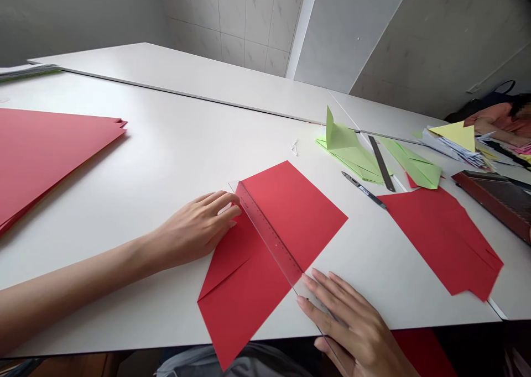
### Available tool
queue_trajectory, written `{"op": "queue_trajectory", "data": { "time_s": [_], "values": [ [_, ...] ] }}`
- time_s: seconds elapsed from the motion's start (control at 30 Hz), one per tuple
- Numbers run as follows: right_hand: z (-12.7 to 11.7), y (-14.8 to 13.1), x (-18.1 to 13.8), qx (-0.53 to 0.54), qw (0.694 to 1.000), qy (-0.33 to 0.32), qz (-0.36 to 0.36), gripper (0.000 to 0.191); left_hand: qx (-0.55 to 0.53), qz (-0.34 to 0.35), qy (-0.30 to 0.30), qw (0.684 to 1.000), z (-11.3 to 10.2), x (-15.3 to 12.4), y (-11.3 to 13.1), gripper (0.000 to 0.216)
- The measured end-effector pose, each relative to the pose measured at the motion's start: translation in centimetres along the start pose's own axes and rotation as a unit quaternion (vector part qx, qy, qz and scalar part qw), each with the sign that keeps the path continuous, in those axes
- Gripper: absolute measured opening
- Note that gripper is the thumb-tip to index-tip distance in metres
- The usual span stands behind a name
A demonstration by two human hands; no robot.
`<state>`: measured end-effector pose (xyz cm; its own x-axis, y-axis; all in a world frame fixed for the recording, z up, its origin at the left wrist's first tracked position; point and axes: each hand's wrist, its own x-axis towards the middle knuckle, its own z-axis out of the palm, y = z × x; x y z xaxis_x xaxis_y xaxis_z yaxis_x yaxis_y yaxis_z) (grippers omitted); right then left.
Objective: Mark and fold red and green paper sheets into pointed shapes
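A folded sheet of red paper (259, 288) lies on the white table in front of me, its lower corner over the front edge. Diagonally across it rests a clear plastic ruler (271, 236). At the ruler's far end, my left hand (209, 219) has its fingers curled at the red paper's left edge; the fingertips are partly hidden. My right hand (352, 327) holds the near end of the ruler, just off the paper, with its fingers across it and the thumb lower down.
Large red sheets (50, 150) lie at the left. To the right are folded green papers (352, 150), a dark ruler (380, 161), a pen (363, 189), another red paper (448, 233) and a dark red paper cutter (498, 200). A person (498, 120) sits at the far right.
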<state>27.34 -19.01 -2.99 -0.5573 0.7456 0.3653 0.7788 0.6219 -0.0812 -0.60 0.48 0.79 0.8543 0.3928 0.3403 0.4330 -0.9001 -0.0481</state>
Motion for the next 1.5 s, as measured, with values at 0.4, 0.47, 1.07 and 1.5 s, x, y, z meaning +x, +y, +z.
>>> {"op": "queue_trajectory", "data": {
  "time_s": [0.4, 0.47, 1.07, 1.5],
  "values": [
    [-0.4, 2.5, -0.9, 0.025, 0.964, 0.125, 0.233, 0.054, 0.019, 0.069, -0.054, 0.996, -1.8, -1.2, 0.1, 0.05],
    [-0.4, 2.8, -0.8, 0.013, 0.957, 0.112, 0.268, 0.05, 0.021, 0.066, -0.052, 0.996, -1.9, -1.9, 0.8, 0.044],
    [-1.3, -0.8, 0.6, 0.075, 0.99, -0.117, 0.029, 0.103, 0.058, -0.042, -0.014, 0.997, -1.7, -6.4, 9.3, 0.058],
    [-1.7, -0.7, 2.0, 0.169, 0.984, 0.001, 0.056, 0.044, -0.071, 0.059, -0.016, 0.996, -3.7, -3.2, 8.0, 0.045]
  ]
}}
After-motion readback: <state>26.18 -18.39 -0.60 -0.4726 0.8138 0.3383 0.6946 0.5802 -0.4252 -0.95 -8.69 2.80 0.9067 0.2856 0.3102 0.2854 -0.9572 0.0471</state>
